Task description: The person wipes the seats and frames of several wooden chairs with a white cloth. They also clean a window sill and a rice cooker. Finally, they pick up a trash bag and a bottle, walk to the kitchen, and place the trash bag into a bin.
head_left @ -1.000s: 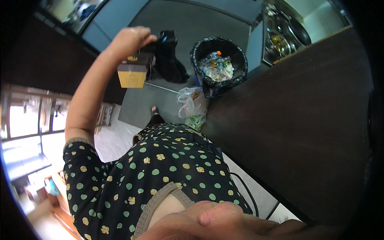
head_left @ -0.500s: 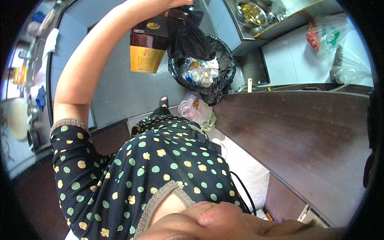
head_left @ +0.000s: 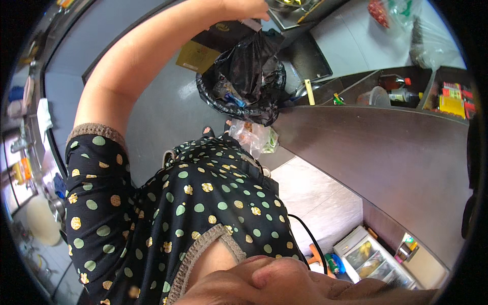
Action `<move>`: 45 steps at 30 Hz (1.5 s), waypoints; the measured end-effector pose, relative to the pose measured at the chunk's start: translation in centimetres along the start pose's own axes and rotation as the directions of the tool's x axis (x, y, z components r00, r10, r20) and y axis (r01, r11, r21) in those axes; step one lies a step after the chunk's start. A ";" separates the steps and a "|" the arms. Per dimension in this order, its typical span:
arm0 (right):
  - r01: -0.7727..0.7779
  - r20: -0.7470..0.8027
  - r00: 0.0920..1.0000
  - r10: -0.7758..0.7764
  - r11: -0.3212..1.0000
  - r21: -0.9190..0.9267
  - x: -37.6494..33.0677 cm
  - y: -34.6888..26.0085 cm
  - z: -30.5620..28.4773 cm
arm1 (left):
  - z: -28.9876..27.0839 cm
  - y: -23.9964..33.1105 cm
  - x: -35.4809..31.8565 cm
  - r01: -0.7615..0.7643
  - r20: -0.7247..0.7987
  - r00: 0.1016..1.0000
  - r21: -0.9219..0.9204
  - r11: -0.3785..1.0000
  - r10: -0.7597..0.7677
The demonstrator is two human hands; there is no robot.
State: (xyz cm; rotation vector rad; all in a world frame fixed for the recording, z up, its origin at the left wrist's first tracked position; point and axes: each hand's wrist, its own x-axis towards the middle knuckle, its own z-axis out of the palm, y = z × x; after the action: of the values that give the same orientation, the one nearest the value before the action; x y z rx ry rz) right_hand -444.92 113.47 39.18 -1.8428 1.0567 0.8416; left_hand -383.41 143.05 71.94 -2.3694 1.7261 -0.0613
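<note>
Reaching out over a bin lined with a black bag (head_left: 244,84), the left hand (head_left: 243,8) is seen closed on the top edge of a dark and yellow carton (head_left: 213,46), held just above the bin's far rim. Judged from this, the carton is not yet dropped. A clear bag (head_left: 252,136) lies beside the bin. No right hand is shown.

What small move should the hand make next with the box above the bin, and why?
Probably lower it a little and let go. The left hand holds a dark and yellow cardboard box beside the raised black plastic liner of the round waste bin, which already holds rubbish; the box seems not quite over the opening.
</note>
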 end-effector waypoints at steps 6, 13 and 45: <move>-0.030 -0.009 0.999 0.030 0.996 0.083 0.0 -0.4 1.3 | 3.1 2.5 2.8 -0.079 0.013 0.997 0.095 0.992 0.078; -0.041 -0.007 0.999 0.043 0.988 0.146 0.0 -0.9 1.9 | 8.3 4.4 7.4 0.160 0.117 0.985 -0.299 0.941 -0.130; -0.008 0.011 1.000 0.006 0.974 0.225 2.4 -4.7 -0.2 | 26.5 22.4 -10.1 0.525 0.310 0.843 -0.653 0.547 -0.439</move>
State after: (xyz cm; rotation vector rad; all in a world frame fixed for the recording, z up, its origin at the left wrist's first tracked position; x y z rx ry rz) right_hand -439.64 113.88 38.83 -1.6431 1.1055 0.7036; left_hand -403.41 149.85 42.59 -3.2702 1.0644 0.8096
